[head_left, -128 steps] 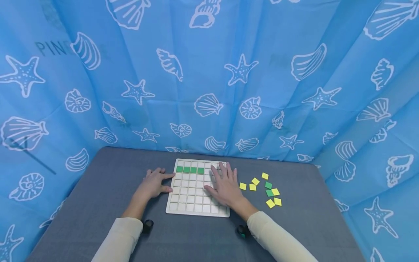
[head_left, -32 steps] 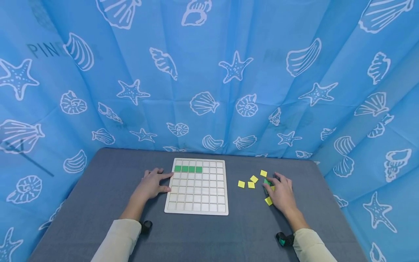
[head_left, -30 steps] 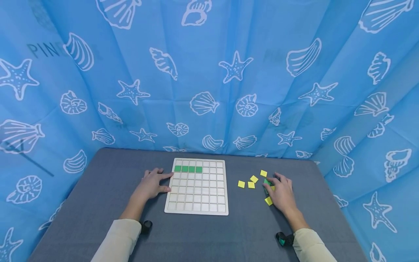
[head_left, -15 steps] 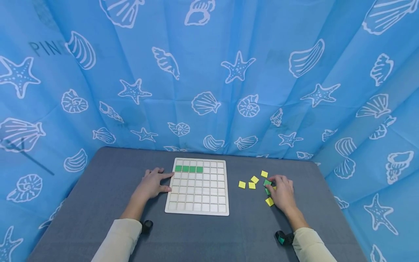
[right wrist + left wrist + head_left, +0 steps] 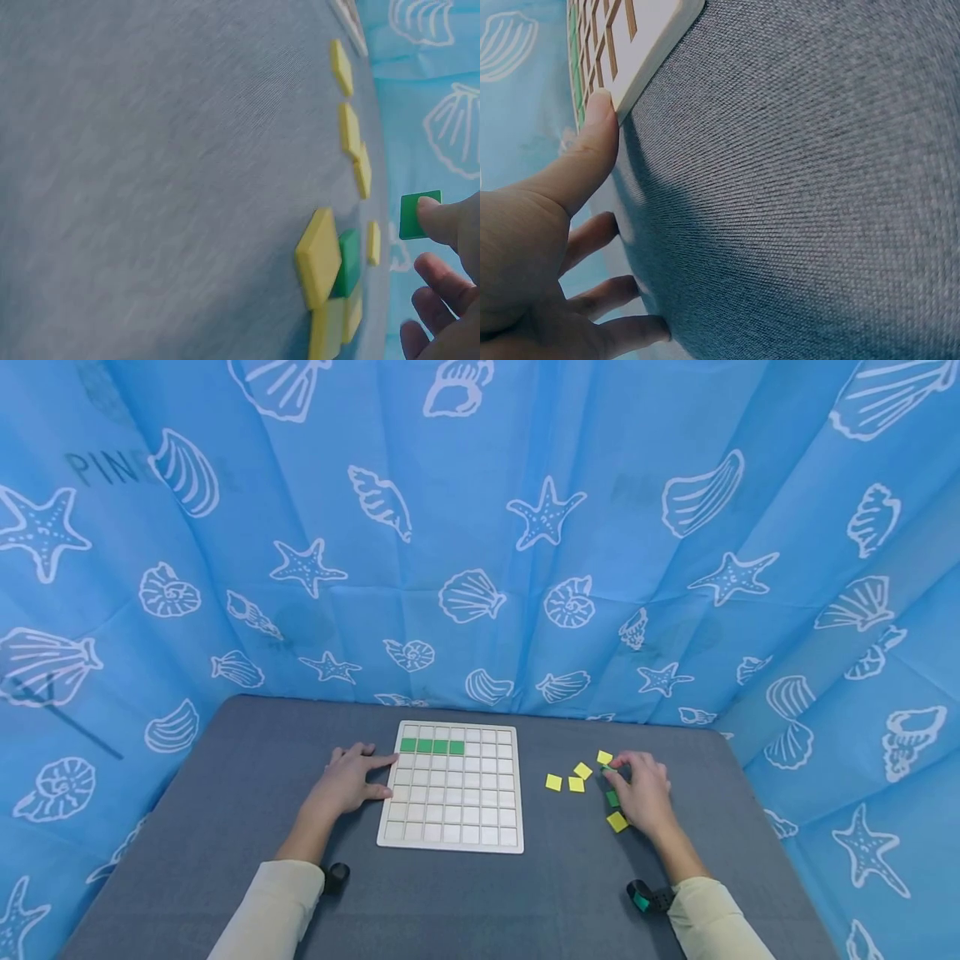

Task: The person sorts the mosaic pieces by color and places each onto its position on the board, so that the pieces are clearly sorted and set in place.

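Between thumb and finger, my right hand point(image 5: 648, 795) pinches a green square tile point(image 5: 411, 217), raised off the cloth in the right wrist view. Another green tile point(image 5: 612, 798) lies below it among yellow tiles, one of them point(image 5: 617, 822) nearest me. A white gridded board point(image 5: 453, 843) lies flat, with a row of several green tiles point(image 5: 440, 747) in its second row from the top. My left hand point(image 5: 348, 783) rests at the board's left edge, fingers spread. Its thumb point(image 5: 598, 124) touches the rim in the left wrist view.
Several more yellow tiles point(image 5: 576, 784) lie loose between the board and my right hand. Grey cloth point(image 5: 450, 910) covers the table. A blue curtain point(image 5: 480, 527) with white shells hangs behind it and at both sides.
My right hand moved from the board to the loose tiles on the right. It took hold of a green tile and has lifted and tilted it. The left hand stays at the board.
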### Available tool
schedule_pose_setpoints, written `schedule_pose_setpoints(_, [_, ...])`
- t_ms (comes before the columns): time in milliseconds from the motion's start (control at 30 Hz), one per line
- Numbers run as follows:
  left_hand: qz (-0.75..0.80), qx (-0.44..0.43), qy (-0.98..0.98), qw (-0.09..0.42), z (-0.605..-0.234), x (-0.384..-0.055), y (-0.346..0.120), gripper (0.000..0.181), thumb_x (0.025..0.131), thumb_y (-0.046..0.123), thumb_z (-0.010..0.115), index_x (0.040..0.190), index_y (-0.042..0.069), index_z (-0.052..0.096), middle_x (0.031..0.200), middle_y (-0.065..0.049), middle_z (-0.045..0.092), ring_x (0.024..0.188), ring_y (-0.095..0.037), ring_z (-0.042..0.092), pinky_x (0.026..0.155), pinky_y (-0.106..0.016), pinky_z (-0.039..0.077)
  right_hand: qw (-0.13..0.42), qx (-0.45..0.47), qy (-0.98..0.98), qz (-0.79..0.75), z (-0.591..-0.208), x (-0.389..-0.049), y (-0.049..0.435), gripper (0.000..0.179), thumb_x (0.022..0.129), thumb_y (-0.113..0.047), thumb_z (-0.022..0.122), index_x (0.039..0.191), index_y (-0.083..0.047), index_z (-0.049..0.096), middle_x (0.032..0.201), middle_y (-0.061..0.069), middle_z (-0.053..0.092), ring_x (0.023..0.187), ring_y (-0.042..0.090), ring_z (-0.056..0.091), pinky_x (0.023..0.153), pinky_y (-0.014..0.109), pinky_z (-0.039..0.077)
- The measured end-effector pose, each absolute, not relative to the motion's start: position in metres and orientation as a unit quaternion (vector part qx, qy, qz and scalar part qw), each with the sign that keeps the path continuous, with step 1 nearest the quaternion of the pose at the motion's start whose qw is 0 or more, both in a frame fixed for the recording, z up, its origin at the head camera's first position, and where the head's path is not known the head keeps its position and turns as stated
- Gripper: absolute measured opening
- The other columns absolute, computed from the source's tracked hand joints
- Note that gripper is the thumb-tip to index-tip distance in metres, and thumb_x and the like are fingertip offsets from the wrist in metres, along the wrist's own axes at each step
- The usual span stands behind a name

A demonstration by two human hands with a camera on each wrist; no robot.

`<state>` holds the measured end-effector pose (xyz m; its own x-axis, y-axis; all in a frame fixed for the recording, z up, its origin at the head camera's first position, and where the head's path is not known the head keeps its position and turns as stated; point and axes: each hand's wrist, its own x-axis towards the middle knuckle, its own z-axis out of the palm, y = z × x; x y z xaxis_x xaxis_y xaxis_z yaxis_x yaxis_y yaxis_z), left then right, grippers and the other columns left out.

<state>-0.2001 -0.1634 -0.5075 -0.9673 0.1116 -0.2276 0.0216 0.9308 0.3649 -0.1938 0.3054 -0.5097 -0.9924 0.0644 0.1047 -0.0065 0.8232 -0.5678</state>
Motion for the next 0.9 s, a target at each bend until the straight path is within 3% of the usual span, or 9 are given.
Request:
schedule_pose_setpoints(233, [0.182, 0.033, 0.975, 0.122, -0.508, -0.200, -0.165, 0.067, 0.087, 0.036, 0.080, 0.149, 0.030, 0.054, 0.161, -0.021, 0.039, 0.140, -0.050, 0.035, 0.110, -0.072, 0.035, 0.072, -0.007, -0.941, 0.332, -0.501, -0.196, 0.290, 0.019, 0.101, -0.014, 0.064, 0.112, 0.002, 0.062, 0.121, 0.025, 0.060, 0.117, 0.041, 0.053, 0.101, 0.058, 0.040])
schedule_pose_setpoints(367, [0.184, 0.035, 0.975, 0.123, -0.507, -0.199, -0.164, 0.067, 0.087, 0.035, 0.080, 0.149, 0.030, 0.055, 0.161, -0.021, 0.039, 0.140, -0.050, 0.035, 0.110, -0.073, 0.035, 0.068, -0.010, -0.931, 0.357, -0.500, -0.198, 0.280, 0.018, 0.102, -0.013, 0.062, 0.114, 0.001, 0.060, 0.118, 0.023, 0.063, 0.116, 0.039, 0.061, 0.098, 0.055, 0.049])
schedule_pose_setpoints(500, [0.189, 0.035, 0.974, 0.121, -0.505, -0.199, -0.164, 0.067, 0.087, 0.035, 0.080, 0.149, 0.029, 0.055, 0.161, -0.022, 0.039, 0.140, -0.050, 0.035, 0.110, -0.073, 0.034, 0.058, -0.018, -0.924, 0.377, -0.501, -0.200, 0.270, 0.017, 0.104, -0.016, 0.061, 0.116, -0.004, 0.060, 0.116, 0.019, 0.069, 0.111, 0.034, 0.067, 0.087, 0.044, 0.057])
schedule_pose_setpoints(667, [0.190, 0.032, 0.973, 0.124, -0.504, -0.199, -0.164, 0.067, 0.087, 0.035, 0.080, 0.149, 0.028, 0.054, 0.161, -0.021, 0.038, 0.142, -0.050, 0.034, 0.111, -0.072, 0.034, 0.053, -0.019, -0.911, 0.408, -0.501, -0.201, 0.257, 0.016, 0.103, -0.017, 0.063, 0.115, -0.007, 0.062, 0.111, 0.016, 0.071, 0.100, 0.027, 0.069, 0.074, 0.027, 0.055])
schedule_pose_setpoints(900, [0.195, 0.033, 0.973, 0.120, -0.505, -0.198, -0.164, 0.067, 0.087, 0.034, 0.080, 0.148, 0.028, 0.055, 0.160, -0.022, 0.040, 0.141, -0.050, 0.035, 0.110, -0.072, 0.035, 0.053, -0.007, -0.904, 0.424, -0.504, -0.205, 0.239, 0.016, 0.101, -0.016, 0.065, 0.114, -0.007, 0.065, 0.107, 0.014, 0.072, 0.091, 0.019, 0.067, 0.070, 0.022, 0.051])
